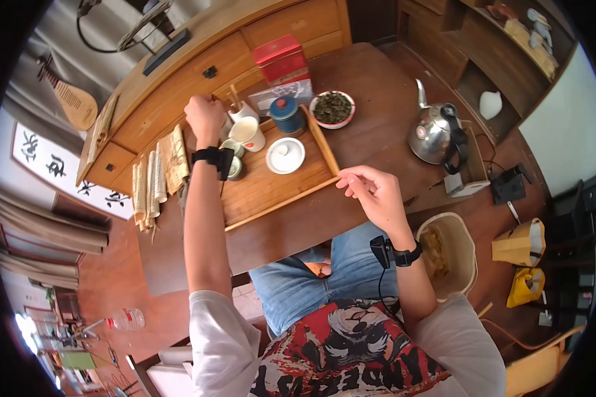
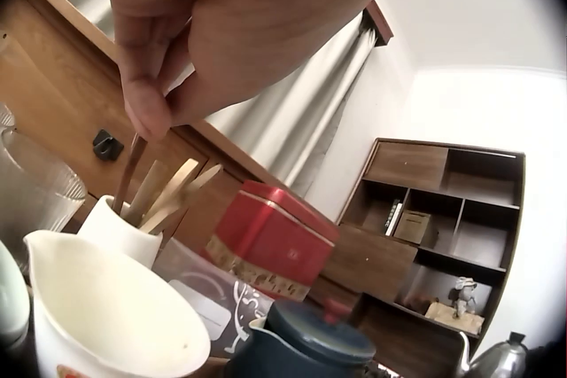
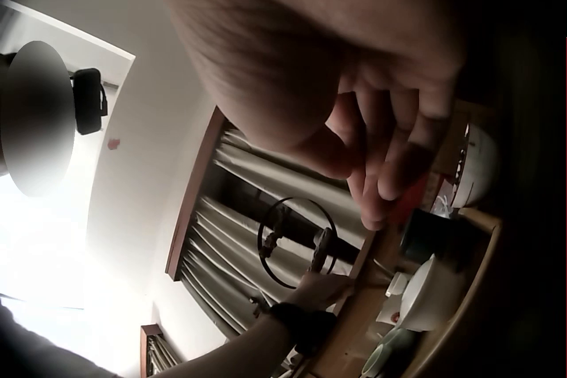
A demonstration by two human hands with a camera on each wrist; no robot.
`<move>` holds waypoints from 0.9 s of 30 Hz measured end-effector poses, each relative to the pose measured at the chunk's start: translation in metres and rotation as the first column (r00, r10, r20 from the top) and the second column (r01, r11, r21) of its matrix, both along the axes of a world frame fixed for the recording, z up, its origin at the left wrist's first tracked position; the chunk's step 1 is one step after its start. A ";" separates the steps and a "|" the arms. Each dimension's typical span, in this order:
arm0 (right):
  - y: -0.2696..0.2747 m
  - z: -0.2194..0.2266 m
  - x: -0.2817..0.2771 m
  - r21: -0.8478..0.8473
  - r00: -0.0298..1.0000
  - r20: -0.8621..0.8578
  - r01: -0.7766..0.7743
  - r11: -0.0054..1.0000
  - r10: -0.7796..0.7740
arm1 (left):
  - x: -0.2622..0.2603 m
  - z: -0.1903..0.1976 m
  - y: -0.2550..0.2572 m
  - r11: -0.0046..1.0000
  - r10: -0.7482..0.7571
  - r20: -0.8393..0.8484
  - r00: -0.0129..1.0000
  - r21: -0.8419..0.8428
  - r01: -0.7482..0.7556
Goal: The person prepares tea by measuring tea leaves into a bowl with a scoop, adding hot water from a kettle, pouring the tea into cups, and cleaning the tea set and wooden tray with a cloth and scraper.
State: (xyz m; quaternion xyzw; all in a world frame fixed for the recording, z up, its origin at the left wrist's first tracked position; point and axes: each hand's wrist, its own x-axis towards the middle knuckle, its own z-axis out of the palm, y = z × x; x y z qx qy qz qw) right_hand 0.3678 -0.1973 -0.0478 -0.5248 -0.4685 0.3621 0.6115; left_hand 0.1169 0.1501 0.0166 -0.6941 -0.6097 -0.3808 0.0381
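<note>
My left hand (image 1: 204, 118) (image 2: 213, 32) pinches the top of a thin dark stick (image 2: 131, 170) between thumb and fingers. The stick's lower end is inside a white holder (image 1: 244, 112) (image 2: 115, 234) with several wooden tools. In front of it stands a white pitcher (image 1: 248, 137) (image 2: 115, 307). A lidded white bowl (image 1: 285, 156) and a blue lidded pot (image 1: 287, 118) (image 2: 306, 347) are on the bamboo tray (image 1: 265, 198). Near the tray's right corner, my right hand (image 1: 377, 198) (image 3: 337, 59) has loosely bent fingers and holds nothing.
Behind the tray are a red tin (image 1: 281, 61) and a bowl of dark leaves (image 1: 332, 110). A steel kettle (image 1: 433, 135) stands at the right. Bamboo rolls (image 1: 173, 159) lie at the left, and a bin (image 1: 458, 255) stands below the table's right side.
</note>
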 end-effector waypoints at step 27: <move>-0.048 -0.034 0.163 0.386 0.181 0.406 0.855 0.348 -0.896 | 0.105 0.028 -0.149 0.732 -0.666 0.192 0.721 -0.017 0.681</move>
